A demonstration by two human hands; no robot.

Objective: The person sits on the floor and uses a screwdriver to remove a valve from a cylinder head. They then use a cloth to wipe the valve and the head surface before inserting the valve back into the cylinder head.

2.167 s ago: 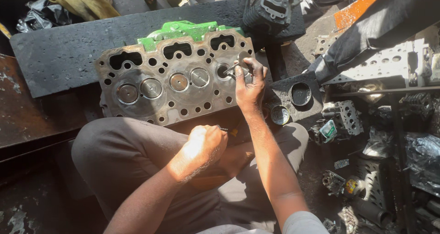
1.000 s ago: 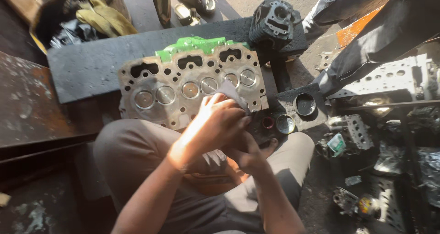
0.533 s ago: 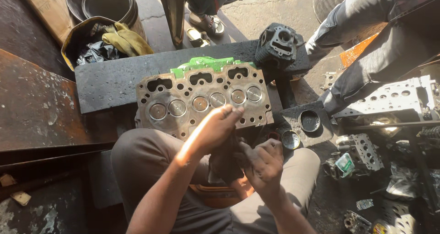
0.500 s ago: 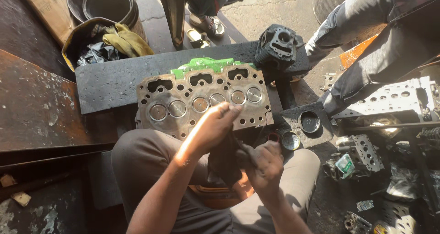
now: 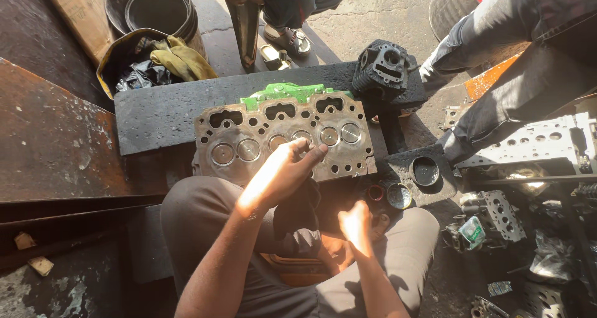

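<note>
Left hand (image 5: 280,175) fingers spread, fingertips (image 5: 305,149) pressing grey cylinder head (image 5: 249,128) near middle valve. Right hand (image 5: 356,223) low over lap, loosely curled, holding nothing visible. Cylinder head flat across dark plank (image 5: 161,112), green gasket (image 5: 280,93) peeking behind. Small green-white packet (image 5: 472,231) right, among parts.

The left hand (image 5: 283,172) rests fingertips on the cylinder head (image 5: 283,134); the right hand (image 5: 356,224) hovers lower, over the lap.
</note>
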